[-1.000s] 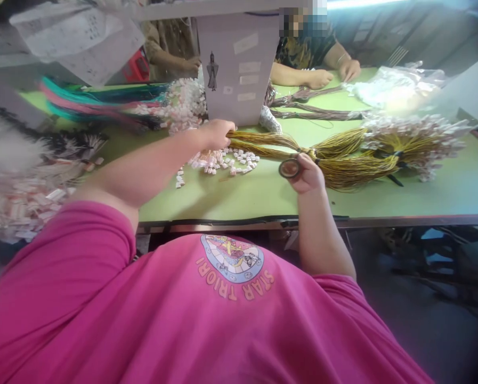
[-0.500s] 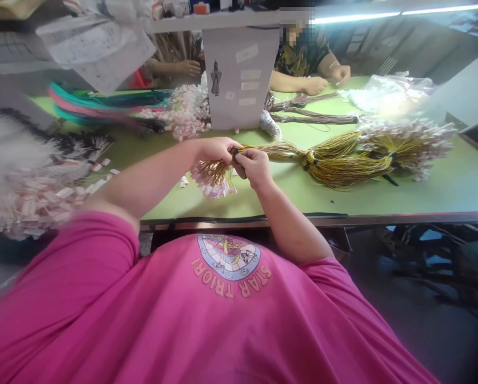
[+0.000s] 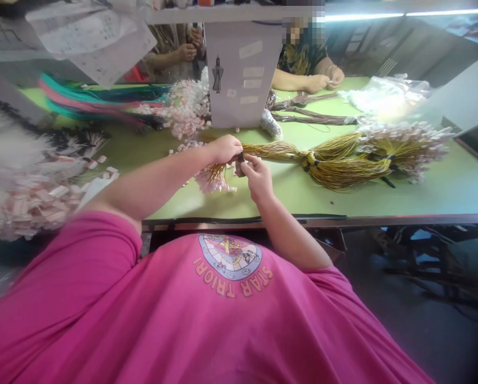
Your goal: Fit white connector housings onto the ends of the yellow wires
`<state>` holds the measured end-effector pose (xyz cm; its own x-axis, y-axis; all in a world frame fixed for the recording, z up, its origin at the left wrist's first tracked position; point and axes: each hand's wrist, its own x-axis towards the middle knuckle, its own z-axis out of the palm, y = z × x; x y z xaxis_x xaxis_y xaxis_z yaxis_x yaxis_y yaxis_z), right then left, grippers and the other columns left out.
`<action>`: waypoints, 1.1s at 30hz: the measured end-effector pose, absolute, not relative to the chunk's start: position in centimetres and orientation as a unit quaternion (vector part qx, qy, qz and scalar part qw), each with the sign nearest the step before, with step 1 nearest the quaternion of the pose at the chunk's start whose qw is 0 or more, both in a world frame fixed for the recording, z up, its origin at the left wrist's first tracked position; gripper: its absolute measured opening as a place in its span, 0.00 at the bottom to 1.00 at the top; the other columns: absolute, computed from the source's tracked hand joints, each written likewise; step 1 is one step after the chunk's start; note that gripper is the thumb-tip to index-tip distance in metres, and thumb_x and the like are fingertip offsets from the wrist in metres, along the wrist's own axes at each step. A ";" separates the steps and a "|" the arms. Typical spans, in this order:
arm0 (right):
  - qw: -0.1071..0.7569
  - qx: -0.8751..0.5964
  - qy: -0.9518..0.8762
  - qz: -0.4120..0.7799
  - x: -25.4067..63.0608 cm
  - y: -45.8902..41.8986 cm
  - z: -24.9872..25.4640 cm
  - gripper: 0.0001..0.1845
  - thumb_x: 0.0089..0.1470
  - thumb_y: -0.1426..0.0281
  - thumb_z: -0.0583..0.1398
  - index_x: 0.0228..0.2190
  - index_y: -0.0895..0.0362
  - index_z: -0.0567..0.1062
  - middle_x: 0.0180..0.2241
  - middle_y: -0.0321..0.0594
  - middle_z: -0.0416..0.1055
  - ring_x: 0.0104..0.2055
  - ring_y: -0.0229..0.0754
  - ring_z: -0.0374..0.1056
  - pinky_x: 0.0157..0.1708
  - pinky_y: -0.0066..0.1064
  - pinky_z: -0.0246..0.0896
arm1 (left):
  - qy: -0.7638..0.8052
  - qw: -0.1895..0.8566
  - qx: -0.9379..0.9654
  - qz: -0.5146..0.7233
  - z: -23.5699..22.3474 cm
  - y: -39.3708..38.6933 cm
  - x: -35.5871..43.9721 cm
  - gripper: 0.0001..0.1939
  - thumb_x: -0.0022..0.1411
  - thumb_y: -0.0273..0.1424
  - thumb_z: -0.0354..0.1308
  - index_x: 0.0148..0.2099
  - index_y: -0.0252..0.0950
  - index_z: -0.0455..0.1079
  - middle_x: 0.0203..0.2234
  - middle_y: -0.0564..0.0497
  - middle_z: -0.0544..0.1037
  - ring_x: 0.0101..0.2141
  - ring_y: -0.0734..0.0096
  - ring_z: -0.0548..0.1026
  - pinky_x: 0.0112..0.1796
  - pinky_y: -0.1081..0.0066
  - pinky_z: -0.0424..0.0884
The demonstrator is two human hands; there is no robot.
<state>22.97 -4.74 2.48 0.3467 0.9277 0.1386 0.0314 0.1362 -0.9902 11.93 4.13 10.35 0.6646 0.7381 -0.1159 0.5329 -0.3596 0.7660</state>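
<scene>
A long bundle of yellow-brown wires [image 3: 273, 150] lies across the bench, with white-pink connectors [image 3: 212, 181] fanning out at its near-left end. My left hand [image 3: 226, 149] is closed around the bundle close to that end. Just to the right, my right hand [image 3: 259, 177] pinches a small dark strip [image 3: 240, 164] against the wires; its exact kind is hard to make out. Farther right the bundle is tied with a dark band [image 3: 310, 160] and splits into thick loops [image 3: 345, 170]. Its far end spreads into many pale connectors [image 3: 418, 141].
At left lies a heap of connectors [image 3: 42, 205]. Green and pink wires [image 3: 103, 104] lie behind it. A white divider [image 3: 242, 74] stands at the back, beside a foil-wrapped piece [image 3: 271, 125]. Across the bench, co-workers' hands [image 3: 324, 80] work near brown wires [image 3: 314, 118] and a plastic bag [image 3: 382, 93].
My fingers have shifted slightly at the dark strip, which now stands more upright between my hands. The wire bundle stays in place. Across the bench, the co-workers' hands have moved.
</scene>
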 end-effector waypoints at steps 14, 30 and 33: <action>0.721 -0.435 -0.333 0.425 21.9 2.3 -0.2 0.11 0.35 0.68 0.63 0.26 0.56 0.69 0.26 0.34 0.70 0.27 0.34 0.63 0.27 0.28 0.61 | 0.430 0.560 0.691 0.156 9.5 4.0 11.0 0.22 0.62 0.31 0.52 0.57 0.31 0.61 0.35 0.44 0.76 0.27 0.71 0.74 0.32 0.68 0.71; 0.633 -0.472 -0.460 0.407 25.1 -6.0 9.5 0.13 0.50 0.58 0.61 0.32 0.52 0.65 0.23 0.31 0.68 0.15 0.27 0.55 0.15 0.23 0.47 | 0.305 0.558 0.752 0.173 11.0 2.6 10.0 0.45 0.47 0.17 0.60 0.65 0.38 0.47 0.36 0.47 0.77 0.28 0.74 0.74 0.33 0.72 0.71; 0.648 -0.487 -0.444 0.382 24.1 -7.4 7.2 0.14 0.52 0.55 0.58 0.32 0.52 0.65 0.23 0.31 0.70 0.14 0.27 0.51 0.14 0.24 0.44 | 0.347 0.544 0.749 0.152 10.9 3.1 10.5 0.43 0.50 0.18 0.59 0.66 0.31 0.46 0.27 0.50 0.75 0.25 0.73 0.73 0.32 0.72 0.70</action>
